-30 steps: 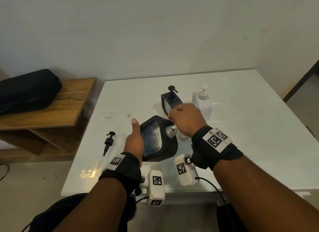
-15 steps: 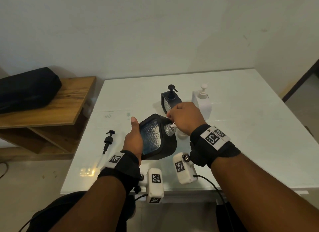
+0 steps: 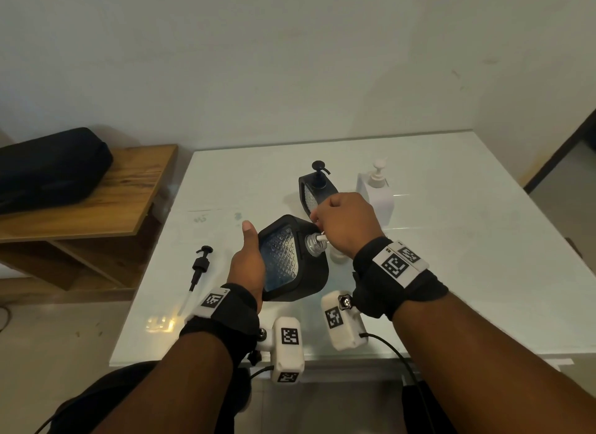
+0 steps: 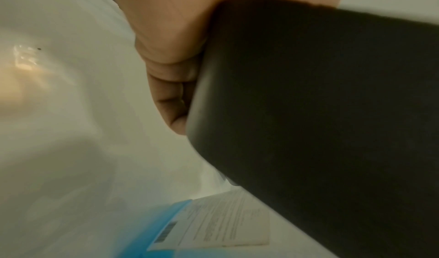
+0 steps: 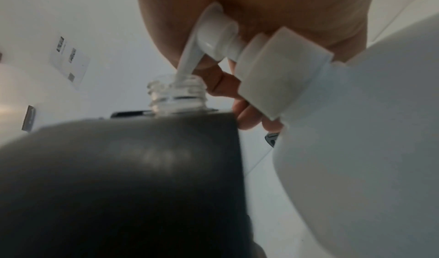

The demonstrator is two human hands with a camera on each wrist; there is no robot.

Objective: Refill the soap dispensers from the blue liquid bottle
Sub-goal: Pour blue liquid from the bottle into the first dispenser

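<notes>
Head view: my left hand (image 3: 246,265) grips the tilted black soap dispenser (image 3: 293,259) by its left side, thumb lying straight along the upper edge and fingers wrapped behind; the dispenser's textured clear window faces up and its clear threaded neck (image 3: 313,243) points right. Left wrist view: my curled fingers (image 4: 171,100) press against the dispenser's black wall (image 4: 320,111), and below it a blue item with a white printed label (image 4: 213,224) shows, blurred, which I cannot identify with certainty.

Right wrist view: my right hand (image 5: 249,27) is closed over the head of a white pump bottle (image 5: 361,149), fingers curled round the pump head (image 5: 218,36). The white spout (image 5: 187,61) dips into the open neck (image 5: 175,93) of the black dispenser (image 5: 118,187). In the head view my right hand (image 3: 345,223) sits clenched just right of the neck, hiding most of that bottle.

On the white glass table (image 3: 451,240) behind my hands stand a second black dispenser (image 3: 314,188) with its pump fitted and a second white pump bottle (image 3: 375,191), side by side. A loose black pump (image 3: 200,269) with its tube lies on the table left of my left hand. A black bag (image 3: 51,169) rests on a wooden shelf (image 3: 129,194) further left.
</notes>
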